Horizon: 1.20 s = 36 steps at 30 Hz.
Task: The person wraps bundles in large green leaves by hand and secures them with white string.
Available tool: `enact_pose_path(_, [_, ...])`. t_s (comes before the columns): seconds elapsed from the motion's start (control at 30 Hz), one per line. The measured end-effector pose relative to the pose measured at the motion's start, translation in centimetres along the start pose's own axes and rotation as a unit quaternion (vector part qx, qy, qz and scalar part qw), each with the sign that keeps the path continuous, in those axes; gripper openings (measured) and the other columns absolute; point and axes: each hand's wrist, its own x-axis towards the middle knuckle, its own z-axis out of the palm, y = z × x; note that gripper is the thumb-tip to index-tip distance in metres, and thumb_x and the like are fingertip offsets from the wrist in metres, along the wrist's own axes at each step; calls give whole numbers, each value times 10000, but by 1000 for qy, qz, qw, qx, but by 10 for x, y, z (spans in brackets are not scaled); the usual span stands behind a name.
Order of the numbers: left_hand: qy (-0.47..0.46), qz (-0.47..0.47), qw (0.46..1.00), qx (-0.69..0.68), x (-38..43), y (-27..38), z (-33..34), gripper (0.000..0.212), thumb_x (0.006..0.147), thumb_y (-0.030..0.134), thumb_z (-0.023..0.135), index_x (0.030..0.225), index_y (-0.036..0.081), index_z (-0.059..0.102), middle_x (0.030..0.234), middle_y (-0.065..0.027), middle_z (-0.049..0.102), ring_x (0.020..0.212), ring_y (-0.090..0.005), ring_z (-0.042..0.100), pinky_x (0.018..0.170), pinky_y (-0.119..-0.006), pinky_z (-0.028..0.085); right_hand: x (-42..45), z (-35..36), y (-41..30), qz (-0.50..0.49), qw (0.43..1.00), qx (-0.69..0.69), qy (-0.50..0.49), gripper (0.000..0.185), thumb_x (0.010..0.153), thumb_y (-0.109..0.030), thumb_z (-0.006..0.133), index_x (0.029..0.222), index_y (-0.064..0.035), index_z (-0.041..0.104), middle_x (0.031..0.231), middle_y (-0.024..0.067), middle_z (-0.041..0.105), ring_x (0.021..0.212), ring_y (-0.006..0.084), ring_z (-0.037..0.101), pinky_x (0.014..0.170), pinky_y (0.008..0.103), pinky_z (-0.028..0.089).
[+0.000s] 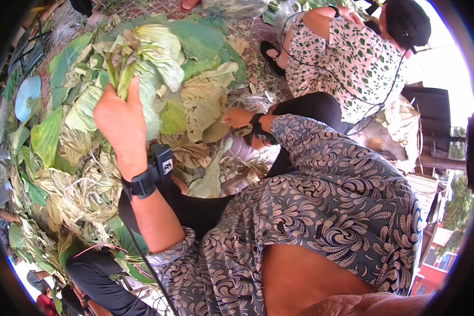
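My left hand (121, 112) grips a bunch of thick green stalks (122, 65) with brown, knobby ends, its thumb up along their right side. Broad pale-green leaves (162, 43) spread beside and behind the stalks; whether they are joined is hard to see. My right hand (237, 117) is near loose clear plastic strands (256, 103) and a dry tan leaf (207, 98). Its fingers are curled and slightly blurred, so I cannot make out whether anything is in them. A black strap (140, 185) with a small box is around my left wrist, and another (258, 126) circles my right.
Withered leaves (85, 193) and greener ones lie heaped on the left. A person (347, 59) in a leaf-print top sits at upper right, with a black cable (324, 69) crossing in front. Another person's dark-trousered leg (102, 280) is at lower left. A light-blue object (27, 96) lies by the heap.
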Motion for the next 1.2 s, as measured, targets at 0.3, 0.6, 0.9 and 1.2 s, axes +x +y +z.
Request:
enact_pose_path(0.3, [-39, 11, 994, 103, 7, 4, 11, 410, 762, 350, 644, 828, -51, 589, 739, -251, 595, 718, -403, 572, 647, -409, 448, -12, -173, -40, 28, 964, 265, -11, 238, 830, -275, 495, 854, -71, 615, 753, 71, 625, 629, 186, 584, 627, 326, 450])
enact_pose_path(0.6, [-11, 37, 998, 57, 14, -11, 9, 338, 761, 299, 637, 886, -14, 606, 757, -220, 610, 736, -393, 579, 656, -423, 450, -70, -307, 16, -172, 702, 432, 539, 152, 892, -163, 501, 935, -42, 581, 668, -15, 537, 536, 56, 467, 500, 197, 390])
enact_pose_path(0.9, [-59, -31, 998, 2, 16, -4, -1, 354, 752, 187, 651, 962, -85, 570, 868, -229, 623, 794, -332, 598, 747, -349, 442, -28, -277, 33, 21, 761, 564, 319, 242, 922, -232, 471, 967, -23, 584, 689, -19, 526, 530, 10, 410, 480, 154, 362])
enact_pose_path(1.2, [-333, -98, 862, -370, -3, 16, 3, 258, 772, 76, 642, 1008, -14, 590, 890, -35, 631, 778, -97, 566, 731, -249, 449, -31, -279, -24, -90, 850, 513, 70, 167, 891, -153, 492, 1006, -60, 571, 839, -36, 593, 476, -19, 297, 406, 139, 225])
